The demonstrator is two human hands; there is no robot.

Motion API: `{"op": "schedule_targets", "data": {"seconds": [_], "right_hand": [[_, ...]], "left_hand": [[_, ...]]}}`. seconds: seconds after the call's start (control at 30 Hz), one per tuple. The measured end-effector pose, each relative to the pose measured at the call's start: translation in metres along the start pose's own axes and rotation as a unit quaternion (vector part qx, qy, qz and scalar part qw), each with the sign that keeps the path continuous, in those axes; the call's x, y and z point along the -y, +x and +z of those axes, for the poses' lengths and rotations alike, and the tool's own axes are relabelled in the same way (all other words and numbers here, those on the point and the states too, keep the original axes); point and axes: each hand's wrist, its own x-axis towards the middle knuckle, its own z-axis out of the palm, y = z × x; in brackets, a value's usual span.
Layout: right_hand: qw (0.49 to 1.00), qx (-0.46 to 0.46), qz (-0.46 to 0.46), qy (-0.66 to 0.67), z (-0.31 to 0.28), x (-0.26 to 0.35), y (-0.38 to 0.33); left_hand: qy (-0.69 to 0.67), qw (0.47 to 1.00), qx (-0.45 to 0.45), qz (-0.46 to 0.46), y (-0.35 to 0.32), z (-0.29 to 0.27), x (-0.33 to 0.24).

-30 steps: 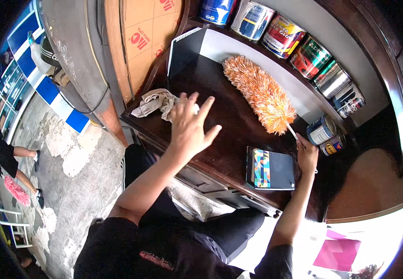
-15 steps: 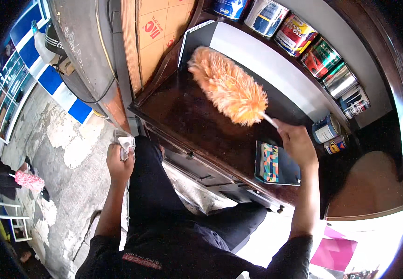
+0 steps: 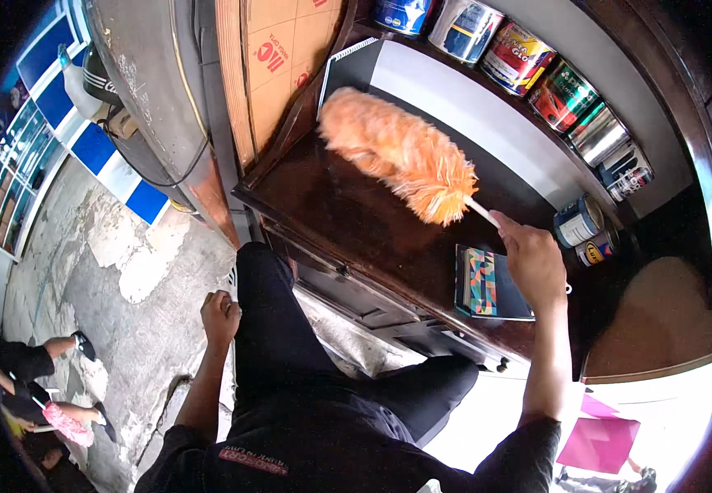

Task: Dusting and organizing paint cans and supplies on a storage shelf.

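Note:
My right hand (image 3: 532,261) grips the white handle of an orange feather duster (image 3: 397,152). The fluffy head lies over the far left part of a dark wooden desk top (image 3: 331,209), close to a dark upright board (image 3: 356,70). My left hand (image 3: 220,314) hangs down beside my leg, away from the desk. Its fingers are curled into a fist and nothing shows in it. A notebook with a colourful patterned cover (image 3: 487,283) lies on the desk just left of my right hand.
Several paint cans (image 3: 520,53) line a shelf behind the desk, and two more cans (image 3: 579,223) stand on the desk at the right. A cardboard sheet (image 3: 278,57) leans at the left. Another person (image 3: 27,386) crouches on the concrete floor, lower left.
My left hand lifted a pale cloth off the desk and dropped to my side, where the cloth no longer shows. My right hand swept the duster leftwards across the desk.

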Motion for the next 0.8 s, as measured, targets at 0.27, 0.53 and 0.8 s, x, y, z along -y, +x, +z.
{"op": "schedule_targets", "data": {"seconds": [0.27, 0.53, 0.8], "right_hand": [[0.995, -0.053, 0.088, 0.009, -0.019, -0.029, -0.064], [0.983, -0.087, 0.156, 0.048, -0.02, -0.056, -0.117], [0.986, -0.075, 0.135, 0.065, -0.018, -0.045, -0.099]], "left_hand": [[-0.105, 0.974, -0.004, 0.198, 0.154, -0.05, -0.203], [0.163, 0.974, -0.059, 0.147, 0.336, 0.026, -0.314], [0.011, 0.942, -0.187, 0.279, 0.296, 0.02, -0.297]]}}
